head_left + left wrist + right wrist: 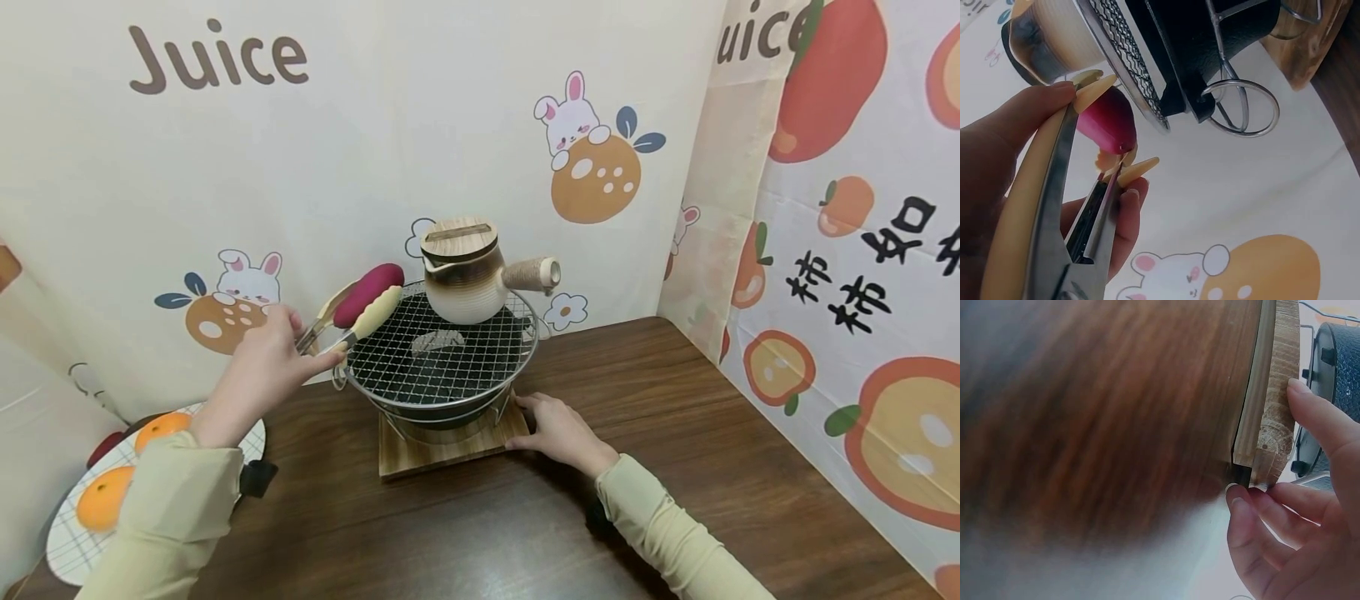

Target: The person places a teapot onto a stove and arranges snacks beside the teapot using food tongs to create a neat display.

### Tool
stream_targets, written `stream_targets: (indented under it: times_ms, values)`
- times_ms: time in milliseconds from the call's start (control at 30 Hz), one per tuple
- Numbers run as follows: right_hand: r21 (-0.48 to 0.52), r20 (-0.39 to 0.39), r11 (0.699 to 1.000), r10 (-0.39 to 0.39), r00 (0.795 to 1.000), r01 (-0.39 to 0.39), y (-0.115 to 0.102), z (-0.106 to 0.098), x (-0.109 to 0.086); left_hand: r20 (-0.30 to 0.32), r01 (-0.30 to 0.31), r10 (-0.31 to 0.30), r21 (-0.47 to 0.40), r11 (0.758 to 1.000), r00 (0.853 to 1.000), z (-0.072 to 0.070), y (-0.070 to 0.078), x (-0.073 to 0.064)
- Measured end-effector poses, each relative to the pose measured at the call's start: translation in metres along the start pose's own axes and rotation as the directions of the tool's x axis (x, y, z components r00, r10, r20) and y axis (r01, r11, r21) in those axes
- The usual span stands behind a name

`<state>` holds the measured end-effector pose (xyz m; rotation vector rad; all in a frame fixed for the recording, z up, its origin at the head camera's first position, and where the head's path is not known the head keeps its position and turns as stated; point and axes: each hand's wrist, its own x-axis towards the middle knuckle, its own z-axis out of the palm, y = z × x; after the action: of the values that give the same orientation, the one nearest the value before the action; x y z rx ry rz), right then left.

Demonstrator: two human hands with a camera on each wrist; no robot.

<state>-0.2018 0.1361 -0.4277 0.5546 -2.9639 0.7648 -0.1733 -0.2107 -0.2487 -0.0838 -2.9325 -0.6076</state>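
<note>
My left hand (pixel 262 362) grips a pair of metal tongs (pixel 1047 206) with cream, scalloped ends. Between those ends is a magenta sweet potato (pixel 369 293), held above the left rim of a round tabletop grill (pixel 397 360). My right hand (pixel 561 429) holds the right front corner of the wooden board (pixel 442 457) under the grill. In the right wrist view, its thumb lies on the board (pixel 1277 406) and the other fingers bend around the corner. A teapot (pixel 467 292) with a wooden lid and rope-wrapped handle stands at the back of the mesh.
At the left, a checked oval plate (pixel 63 542) bears orange fruits (pixel 105 498) and is partly hidden by my left sleeve. A dark red thing (pixel 105 448) shows behind it. Printed cloth walls (pixel 420 108) rise close behind the grill and at the right of the brown table (pixel 465 533).
</note>
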Motion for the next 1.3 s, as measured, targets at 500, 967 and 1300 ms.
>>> stream_targets:
  times_ms: [500,967,1300]
  values:
    - [0.002,0.005,1.0,-0.007,1.0,0.007,0.0,-0.001,-0.001,0.041,-0.084,0.083,0.023,0.996,0.996,0.0,0.011,0.01]
    - [-0.004,0.002,1.0,-0.009,1.0,0.009,0.001,0.0,0.0,0.055,-0.087,0.086,0.017,0.996,0.995,0.003,0.014,0.014]
    - [-0.004,-0.001,1.0,-0.012,1.0,0.012,0.001,-0.001,0.0,0.046,-0.047,0.047,-0.002,0.999,0.998,0.003,0.013,0.011]
